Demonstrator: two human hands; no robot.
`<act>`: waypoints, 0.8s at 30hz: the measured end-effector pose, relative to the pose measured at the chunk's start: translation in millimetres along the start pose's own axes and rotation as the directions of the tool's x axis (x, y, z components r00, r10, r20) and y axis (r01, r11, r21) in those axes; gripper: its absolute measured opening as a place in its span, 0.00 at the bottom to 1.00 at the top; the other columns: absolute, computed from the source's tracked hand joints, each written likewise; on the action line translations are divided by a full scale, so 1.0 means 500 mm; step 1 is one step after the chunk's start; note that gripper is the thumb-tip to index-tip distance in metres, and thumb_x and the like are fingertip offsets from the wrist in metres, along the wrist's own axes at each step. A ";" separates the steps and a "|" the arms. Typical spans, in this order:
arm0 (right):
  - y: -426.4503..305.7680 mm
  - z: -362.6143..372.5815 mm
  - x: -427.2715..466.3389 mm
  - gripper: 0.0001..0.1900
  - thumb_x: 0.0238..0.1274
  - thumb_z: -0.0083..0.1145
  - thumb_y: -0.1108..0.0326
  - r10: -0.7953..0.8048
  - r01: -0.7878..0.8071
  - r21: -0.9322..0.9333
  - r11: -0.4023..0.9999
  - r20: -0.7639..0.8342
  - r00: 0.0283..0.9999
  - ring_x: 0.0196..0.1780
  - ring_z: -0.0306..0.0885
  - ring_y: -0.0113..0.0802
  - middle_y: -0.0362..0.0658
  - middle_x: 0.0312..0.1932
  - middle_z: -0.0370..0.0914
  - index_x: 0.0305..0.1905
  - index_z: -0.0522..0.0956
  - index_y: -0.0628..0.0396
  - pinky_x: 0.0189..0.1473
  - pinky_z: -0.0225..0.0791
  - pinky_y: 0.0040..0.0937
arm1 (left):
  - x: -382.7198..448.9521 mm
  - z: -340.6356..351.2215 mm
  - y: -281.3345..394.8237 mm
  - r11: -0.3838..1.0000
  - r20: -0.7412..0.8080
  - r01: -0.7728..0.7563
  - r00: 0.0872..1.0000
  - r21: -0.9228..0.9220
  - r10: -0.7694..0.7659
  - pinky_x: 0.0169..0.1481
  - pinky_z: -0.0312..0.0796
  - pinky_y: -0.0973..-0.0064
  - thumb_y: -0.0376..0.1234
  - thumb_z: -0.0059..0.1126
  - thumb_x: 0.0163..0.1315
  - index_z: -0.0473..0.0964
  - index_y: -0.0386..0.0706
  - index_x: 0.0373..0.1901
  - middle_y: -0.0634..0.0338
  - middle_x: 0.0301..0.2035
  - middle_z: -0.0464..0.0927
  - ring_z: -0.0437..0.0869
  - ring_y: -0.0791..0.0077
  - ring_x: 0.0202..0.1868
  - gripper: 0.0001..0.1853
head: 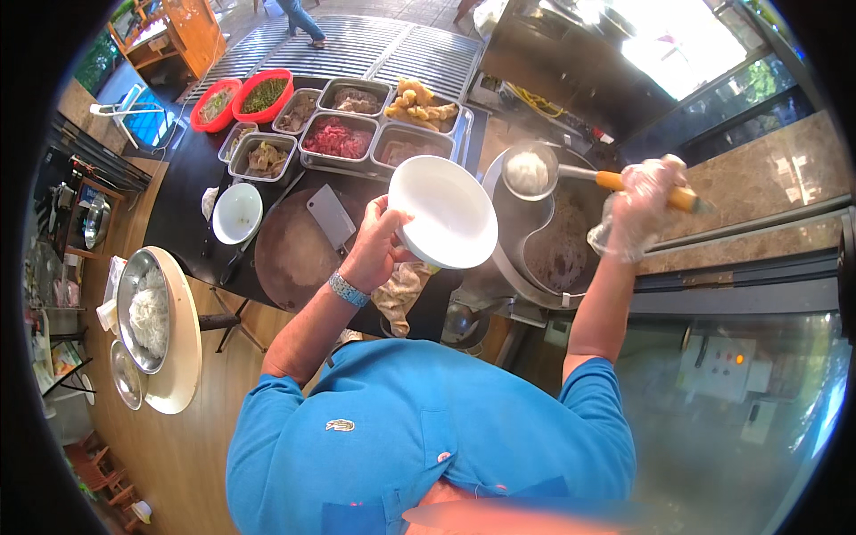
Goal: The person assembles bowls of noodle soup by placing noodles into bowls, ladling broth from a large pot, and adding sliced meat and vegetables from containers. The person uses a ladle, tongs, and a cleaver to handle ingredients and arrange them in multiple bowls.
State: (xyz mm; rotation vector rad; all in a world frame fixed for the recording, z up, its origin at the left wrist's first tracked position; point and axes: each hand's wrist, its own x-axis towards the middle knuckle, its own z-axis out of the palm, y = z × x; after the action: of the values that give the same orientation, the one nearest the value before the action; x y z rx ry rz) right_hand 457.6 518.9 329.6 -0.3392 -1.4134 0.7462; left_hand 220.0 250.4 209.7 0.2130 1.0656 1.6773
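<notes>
My left hand (pixel 378 244) grips the rim of a white bowl (pixel 443 210), thumb on the edge; the bowl is tilted and nothing shows inside it. My right hand (pixel 645 200), in a clear plastic glove, is closed around the orange handle (pixel 681 198) of a metal strainer ladle (pixel 558 170). White noodles (pixel 527 172) lie in the ladle's basket, which is above the far left part of a large round pot (pixel 498 264). A curved divider splits the pot, and dark liquid (pixel 562 241) shows in its right part. The bowl is just left of the pot.
A cleaver (pixel 331 217) lies on a round chopping board (pixel 287 251). Behind it stand metal trays with raw red meat (pixel 336 138) and ginger (pixel 421 105), plus red bowls with greens (pixel 264 92). Another white bowl (pixel 237 214) is at left. A metal basin (pixel 125 314) holds noodles on a round stool.
</notes>
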 end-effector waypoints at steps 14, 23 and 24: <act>-0.347 0.237 -0.111 0.19 0.66 0.65 0.62 -0.920 0.666 0.639 0.385 0.320 0.224 0.16 0.60 0.28 0.38 0.18 0.64 0.26 0.69 0.59 0.21 0.64 0.32 | -0.025 0.085 0.198 0.914 0.173 -0.231 0.938 -0.333 0.300 0.56 0.85 0.49 0.45 0.55 0.70 0.65 0.34 0.68 0.44 0.58 0.77 0.85 0.53 0.58 0.32; -0.319 0.260 -0.130 0.19 0.69 0.60 0.54 -0.776 0.589 0.541 0.600 0.216 0.593 0.25 0.71 0.31 0.36 0.23 0.68 0.28 0.68 0.51 0.29 0.73 0.32 | -0.052 -0.013 0.188 0.875 0.127 -0.223 0.945 -0.429 0.303 0.60 0.82 0.53 0.40 0.49 0.65 0.66 0.36 0.68 0.46 0.60 0.77 0.84 0.51 0.60 0.30; -0.307 0.268 -0.113 0.21 0.71 0.60 0.51 -0.681 0.499 0.588 0.636 0.124 0.722 0.24 0.66 0.27 0.33 0.21 0.65 0.26 0.67 0.50 0.28 0.69 0.29 | -0.059 -0.035 0.182 0.873 0.094 -0.217 0.954 -0.437 0.284 0.59 0.83 0.56 0.41 0.49 0.65 0.67 0.37 0.67 0.47 0.59 0.78 0.85 0.53 0.59 0.30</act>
State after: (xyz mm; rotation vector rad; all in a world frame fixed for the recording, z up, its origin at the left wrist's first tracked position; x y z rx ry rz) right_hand 370.1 341.5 404.3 0.7138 -1.4471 0.5970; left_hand 158.9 215.0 276.4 0.2018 0.5508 2.0479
